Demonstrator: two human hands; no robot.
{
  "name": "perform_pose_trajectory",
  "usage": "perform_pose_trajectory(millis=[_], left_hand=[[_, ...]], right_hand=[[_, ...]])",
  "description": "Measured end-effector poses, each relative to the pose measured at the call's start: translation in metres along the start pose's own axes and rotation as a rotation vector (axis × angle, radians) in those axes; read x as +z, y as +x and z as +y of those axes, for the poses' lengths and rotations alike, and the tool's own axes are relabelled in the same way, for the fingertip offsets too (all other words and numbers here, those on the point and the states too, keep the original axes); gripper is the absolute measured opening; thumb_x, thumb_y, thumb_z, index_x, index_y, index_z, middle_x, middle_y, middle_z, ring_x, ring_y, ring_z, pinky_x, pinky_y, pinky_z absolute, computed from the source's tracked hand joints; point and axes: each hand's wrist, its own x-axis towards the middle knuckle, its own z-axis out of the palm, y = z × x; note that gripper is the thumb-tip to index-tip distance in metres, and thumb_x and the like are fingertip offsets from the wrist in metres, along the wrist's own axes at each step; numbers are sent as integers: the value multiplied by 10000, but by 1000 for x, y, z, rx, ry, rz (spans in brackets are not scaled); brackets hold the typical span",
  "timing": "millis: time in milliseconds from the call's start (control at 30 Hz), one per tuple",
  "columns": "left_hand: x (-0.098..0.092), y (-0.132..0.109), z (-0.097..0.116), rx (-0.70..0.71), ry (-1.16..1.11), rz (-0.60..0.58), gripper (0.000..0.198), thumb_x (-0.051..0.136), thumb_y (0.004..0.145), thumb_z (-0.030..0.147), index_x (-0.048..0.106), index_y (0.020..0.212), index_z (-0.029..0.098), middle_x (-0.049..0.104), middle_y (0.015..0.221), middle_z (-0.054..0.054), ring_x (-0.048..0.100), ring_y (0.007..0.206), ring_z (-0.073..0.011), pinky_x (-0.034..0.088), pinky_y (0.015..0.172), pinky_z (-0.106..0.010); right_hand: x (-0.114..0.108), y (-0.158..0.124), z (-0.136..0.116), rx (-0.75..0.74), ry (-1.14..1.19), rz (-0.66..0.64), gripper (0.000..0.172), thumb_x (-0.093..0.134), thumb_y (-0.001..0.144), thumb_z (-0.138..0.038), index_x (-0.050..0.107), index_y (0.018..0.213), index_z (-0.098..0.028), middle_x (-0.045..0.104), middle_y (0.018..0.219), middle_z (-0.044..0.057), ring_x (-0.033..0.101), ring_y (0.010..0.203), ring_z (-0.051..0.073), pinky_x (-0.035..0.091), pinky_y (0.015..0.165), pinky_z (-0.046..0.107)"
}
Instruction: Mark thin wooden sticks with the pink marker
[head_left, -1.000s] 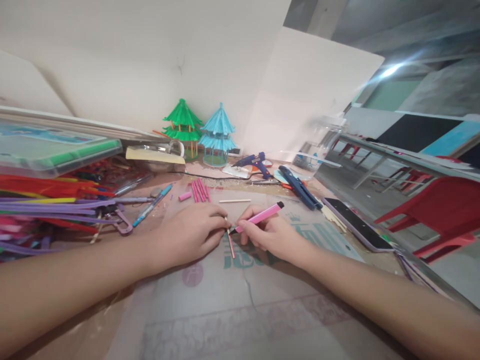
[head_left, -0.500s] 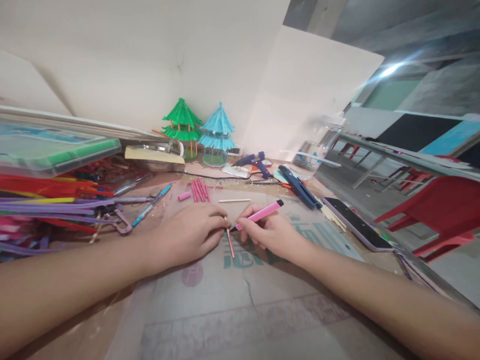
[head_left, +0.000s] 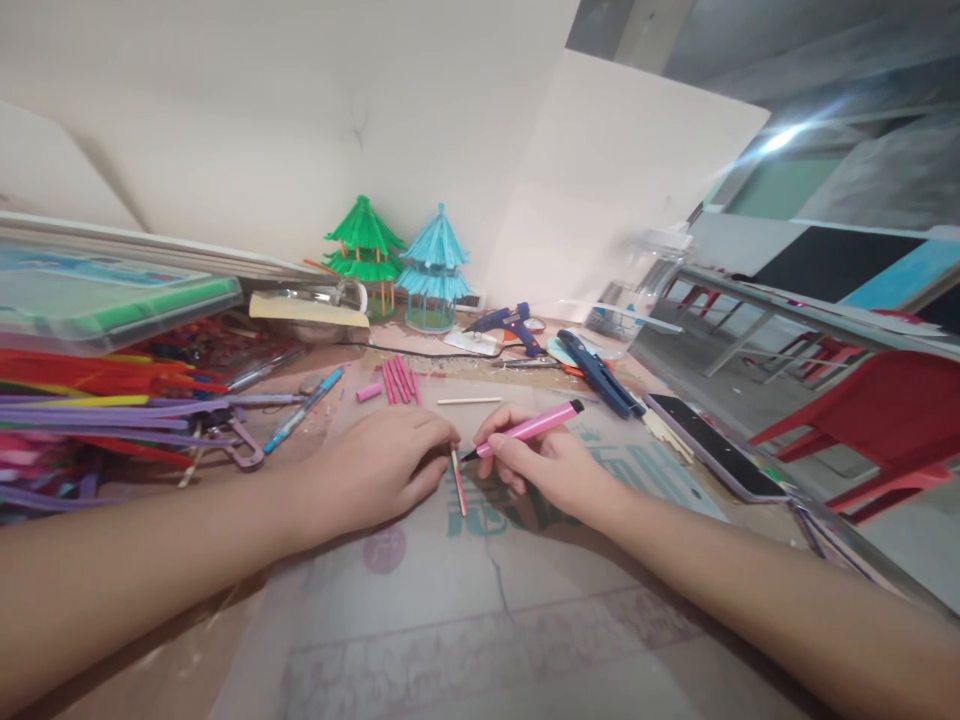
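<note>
Between thumb and fingers, my left hand [head_left: 397, 455] pinches a small wooden stick [head_left: 458, 485], partly coloured pink, its lower end pointing toward me. My right hand [head_left: 544, 460] is closed around a pink marker [head_left: 536, 424], black end up to the right. The marker's dark tip is at the stick or very close beside it. Beyond my left hand lie several pink-coloured sticks [head_left: 400, 381] and a pink marker cap [head_left: 368, 392]. One plain stick [head_left: 469, 401] rests crosswise ahead of my hands. Under them is a translucent printed sheet [head_left: 480, 610].
A green pagoda model [head_left: 365, 260] and a blue one [head_left: 437, 270] stand at the back. Near them are a glue gun [head_left: 510, 322], blue cutters [head_left: 600, 375] and a clear jar [head_left: 637, 285]. At right lies a phone [head_left: 712, 447]; at left, pipe cleaners [head_left: 112, 415] and a blue pen [head_left: 304, 410].
The pink marker has tilted lower, its black end moving slightly right. My right fingers have loosened a little, and the stick has shifted slightly in my left fingers.
</note>
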Motion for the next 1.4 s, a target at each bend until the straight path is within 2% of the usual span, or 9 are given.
perform_pose_trajectory(millis=[133, 333, 500, 700, 900, 1133, 1400], left_hand=[[1, 1, -1, 61, 5, 26, 258, 458, 899, 168, 662, 1057, 182, 695, 1052, -75, 630, 968, -225, 485, 854, -361], [4, 0, -4, 93, 33, 47, 268, 458, 903, 176, 678, 1057, 178, 686, 1098, -82, 633, 976, -223, 498, 856, -355], [6, 0, -5, 93, 21, 52, 274, 462, 900, 176, 686, 1056, 164, 683, 1106, -92, 636, 986, -242, 504, 860, -382], [5, 0, -5, 94, 27, 52, 275, 464, 905, 182, 689, 1062, 169, 686, 1110, -88, 639, 987, -234, 503, 871, -372], [4, 0, -3, 104, 43, 66, 258, 475, 898, 172, 694, 1036, 171, 692, 1097, -81, 644, 970, -223, 510, 852, -351], [4, 1, -4, 97, 25, 46, 279, 471, 897, 170, 689, 1071, 158, 687, 1112, -88, 642, 992, -235, 507, 874, -374], [4, 1, -2, 105, 41, 83, 257, 480, 887, 153, 699, 1021, 159, 701, 1081, -83, 652, 958, -224, 518, 849, -355]], right_hand=[[1, 1, 0, 8, -28, 19, 206, 639, 766, -371, 545, 790, -190, 597, 609, -14, 444, 455, 79, 365, 405, 191], [0, 2, 2, -82, -75, 39, 170, 651, 762, -340, 576, 763, -188, 548, 571, -35, 441, 457, 78, 350, 416, 195], [-1, 2, 2, -42, -45, 16, 178, 611, 784, -355, 574, 787, -181, 593, 594, -10, 449, 455, 85, 361, 421, 202], [0, 4, 4, -28, -78, 33, 126, 578, 788, -308, 545, 762, -189, 571, 550, -36, 422, 421, 70, 350, 408, 185], [-1, 2, 1, 5, -51, -32, 99, 568, 769, -266, 521, 719, -195, 576, 508, -40, 441, 409, 72, 353, 406, 179], [0, 4, 3, 8, -56, 35, 127, 577, 782, -302, 527, 748, -189, 581, 532, -41, 419, 385, 63, 342, 380, 173], [0, 3, 3, 21, -71, 17, 128, 574, 770, -297, 515, 716, -196, 574, 511, -43, 411, 370, 65, 328, 381, 179]])
